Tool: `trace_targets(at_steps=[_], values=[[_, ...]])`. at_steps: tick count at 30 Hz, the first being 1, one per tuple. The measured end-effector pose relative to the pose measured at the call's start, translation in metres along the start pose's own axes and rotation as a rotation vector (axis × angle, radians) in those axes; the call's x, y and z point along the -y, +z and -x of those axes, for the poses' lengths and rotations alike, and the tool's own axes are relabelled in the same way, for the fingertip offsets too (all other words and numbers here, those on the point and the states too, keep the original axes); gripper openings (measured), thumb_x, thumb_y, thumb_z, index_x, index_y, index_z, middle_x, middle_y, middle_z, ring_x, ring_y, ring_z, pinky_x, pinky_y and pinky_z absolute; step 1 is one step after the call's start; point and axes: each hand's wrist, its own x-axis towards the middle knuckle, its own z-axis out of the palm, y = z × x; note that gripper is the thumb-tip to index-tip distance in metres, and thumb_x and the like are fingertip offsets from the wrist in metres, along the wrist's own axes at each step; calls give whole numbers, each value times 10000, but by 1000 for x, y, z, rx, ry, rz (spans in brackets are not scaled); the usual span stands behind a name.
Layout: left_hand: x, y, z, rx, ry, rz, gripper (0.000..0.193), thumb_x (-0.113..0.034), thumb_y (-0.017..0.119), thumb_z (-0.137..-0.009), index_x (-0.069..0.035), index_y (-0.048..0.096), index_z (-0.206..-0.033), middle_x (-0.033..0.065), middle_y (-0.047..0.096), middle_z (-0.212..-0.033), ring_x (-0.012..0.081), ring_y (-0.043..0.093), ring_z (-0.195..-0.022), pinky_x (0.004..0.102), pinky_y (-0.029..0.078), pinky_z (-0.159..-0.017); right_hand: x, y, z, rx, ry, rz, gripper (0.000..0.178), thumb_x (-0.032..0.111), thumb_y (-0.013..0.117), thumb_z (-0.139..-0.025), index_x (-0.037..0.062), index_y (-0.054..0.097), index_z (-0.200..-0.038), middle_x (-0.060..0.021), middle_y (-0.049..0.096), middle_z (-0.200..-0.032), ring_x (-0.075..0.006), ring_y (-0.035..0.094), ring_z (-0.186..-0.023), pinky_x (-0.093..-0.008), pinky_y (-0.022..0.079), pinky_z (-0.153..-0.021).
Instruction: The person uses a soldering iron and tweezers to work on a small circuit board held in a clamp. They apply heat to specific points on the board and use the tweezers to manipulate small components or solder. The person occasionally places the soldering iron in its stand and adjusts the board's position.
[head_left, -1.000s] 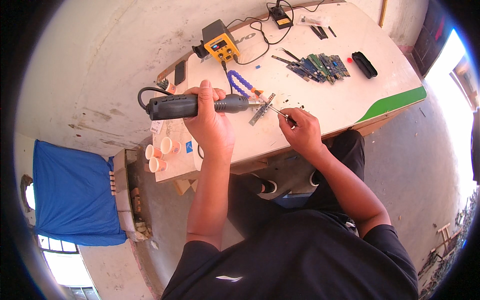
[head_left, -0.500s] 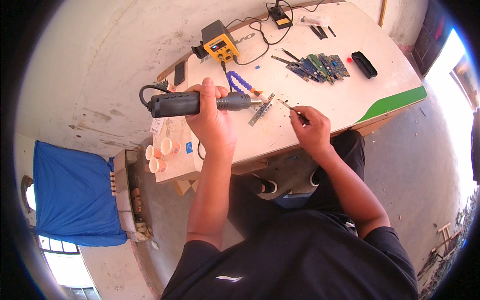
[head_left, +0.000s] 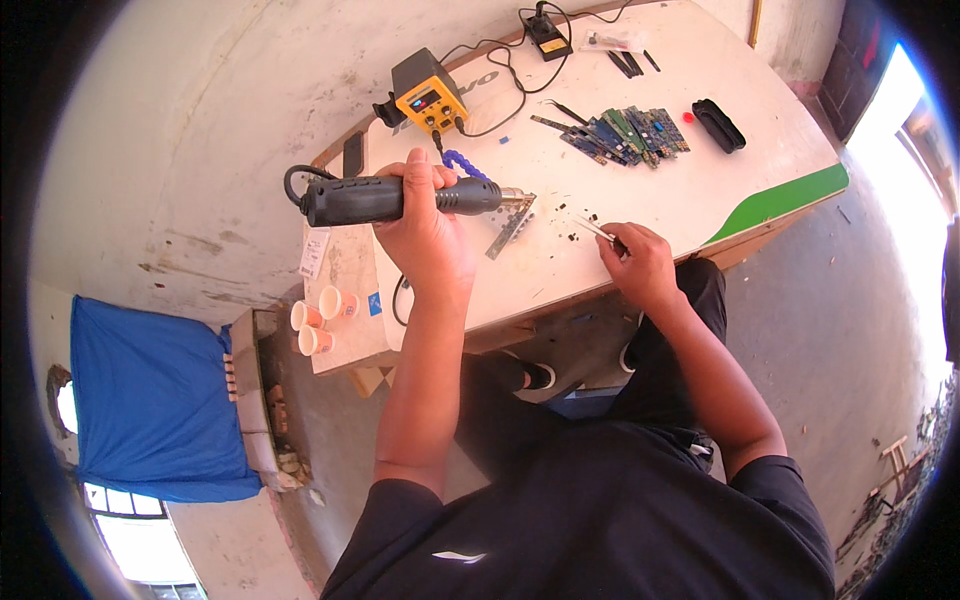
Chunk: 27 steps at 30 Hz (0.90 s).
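My left hand (head_left: 428, 215) is wrapped round a black hot air gun (head_left: 360, 201), its metal nozzle pointing right. Just beyond the nozzle tip lies a narrow circuit board (head_left: 508, 232) on the white table, its upper end partly hidden by the nozzle. My right hand (head_left: 642, 264) grips a pair of tweezers (head_left: 597, 230) whose tips point up and left. Several tiny dark chips (head_left: 574, 222) are scattered on the table around the tweezers' tips. Between the tweezers and the board there is a gap.
A yellow and black soldering station (head_left: 430, 95) stands behind the gun, with a blue flexible hose (head_left: 463, 165). A fan of circuit boards (head_left: 630, 136), a black case (head_left: 718, 126) and a red cap lie farther right. Paper cups (head_left: 338, 302) stand near the left corner.
My right hand and the tweezers have moved right, away from the board. The gun's nozzle now overlaps the board's upper end. The whole view has shifted slightly.
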Motion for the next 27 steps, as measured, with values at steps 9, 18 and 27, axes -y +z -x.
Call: trace_targets(at_steps=[9,18,27], values=[[0,3,-1,17,2,-2,202,-90,754,-1027,-97,603,-892,24,562,-796,154,565,-750,377,548,-854,-13,-1,2,-131,-64,67,95,102,808,-891,61,768,-966,-79,628,-690,-250,637,-600,-389,517,-579],[-1,5,-1,15,1,-13,201,-86,760,-1021,-101,605,-894,23,568,-794,152,566,-745,371,548,-850,-15,-1,2,-138,-124,75,100,76,814,-886,43,755,-960,-68,604,-673,-227,615,-583,-373,496,-562],[-3,6,1,25,6,-22,187,-77,753,-1023,-101,611,-904,21,574,-793,148,573,-743,370,552,-843,-15,-1,3,-138,-126,87,106,76,815,-886,40,754,-964,-69,610,-679,-224,614,-583,-370,498,-567]])
